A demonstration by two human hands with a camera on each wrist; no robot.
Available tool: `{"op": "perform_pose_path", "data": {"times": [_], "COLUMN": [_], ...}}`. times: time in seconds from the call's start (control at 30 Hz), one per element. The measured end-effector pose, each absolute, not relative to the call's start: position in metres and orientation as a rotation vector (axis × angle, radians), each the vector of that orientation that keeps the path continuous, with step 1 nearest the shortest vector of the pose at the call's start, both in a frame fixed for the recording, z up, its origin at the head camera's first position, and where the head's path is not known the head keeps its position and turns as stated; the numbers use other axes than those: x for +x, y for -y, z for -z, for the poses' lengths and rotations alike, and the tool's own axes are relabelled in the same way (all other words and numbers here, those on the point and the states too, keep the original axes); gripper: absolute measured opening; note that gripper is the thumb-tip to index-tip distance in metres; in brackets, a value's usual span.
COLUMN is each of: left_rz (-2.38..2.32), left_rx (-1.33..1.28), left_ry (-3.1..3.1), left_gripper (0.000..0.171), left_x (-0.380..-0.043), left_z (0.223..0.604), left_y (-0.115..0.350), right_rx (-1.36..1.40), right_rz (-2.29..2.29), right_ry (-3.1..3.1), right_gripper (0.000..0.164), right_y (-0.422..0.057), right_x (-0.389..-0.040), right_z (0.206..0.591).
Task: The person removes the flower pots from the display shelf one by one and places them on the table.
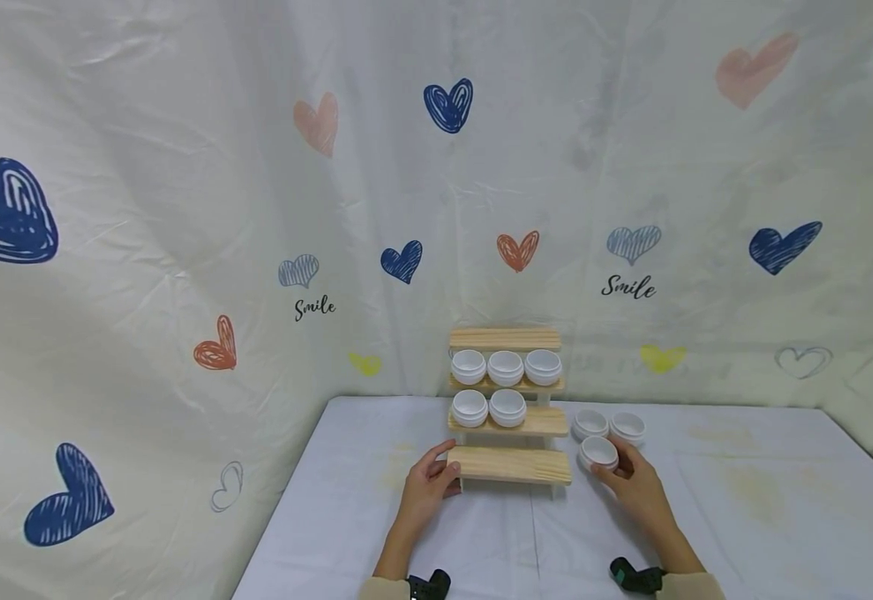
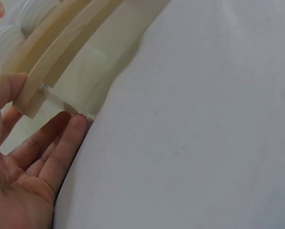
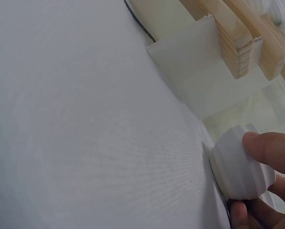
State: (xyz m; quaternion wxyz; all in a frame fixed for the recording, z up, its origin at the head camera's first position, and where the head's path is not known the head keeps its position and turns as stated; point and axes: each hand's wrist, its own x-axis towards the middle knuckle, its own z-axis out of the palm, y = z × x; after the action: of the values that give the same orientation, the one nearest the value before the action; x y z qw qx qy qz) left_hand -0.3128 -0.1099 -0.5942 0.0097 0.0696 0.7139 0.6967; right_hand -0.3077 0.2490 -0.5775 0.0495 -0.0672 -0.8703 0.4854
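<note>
Seemingly we're fetching a bowl (image 1: 597, 453), right hand (image 1: 637, 485) pinching it (left hand (image 1: 425, 492) gripping the stand (image 1: 510, 465)); the next move probably wants a level lift.

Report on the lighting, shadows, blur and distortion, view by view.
Head: soft, fairly even light, no harsh glare on the white cups; left wrist: the front board looks bowed, probably lens distortion, and the cups at the upper left look soft and washed out; right wrist: the gripped cup has a soft shadow beside it on the tablecloth.
</note>
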Motion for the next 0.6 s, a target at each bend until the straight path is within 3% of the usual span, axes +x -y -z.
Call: {"op": "perform_pose_path", "data": {"times": [0.6], "left_rz": [-2.183], "left_rx": [0.209], "left_ry": [-2.217], "left_gripper": [0.051], "left_x": [-0.3143], "left_z": [0.5961], "left_y": [0.1096], "right_rx": [-0.203], "right_rz": [-1.526], "right_ry": [2.635], "right_gripper": [0.074], "right_y": [-0.2508], "right_x": [-0.3056], "right_z": [0.5747]}}
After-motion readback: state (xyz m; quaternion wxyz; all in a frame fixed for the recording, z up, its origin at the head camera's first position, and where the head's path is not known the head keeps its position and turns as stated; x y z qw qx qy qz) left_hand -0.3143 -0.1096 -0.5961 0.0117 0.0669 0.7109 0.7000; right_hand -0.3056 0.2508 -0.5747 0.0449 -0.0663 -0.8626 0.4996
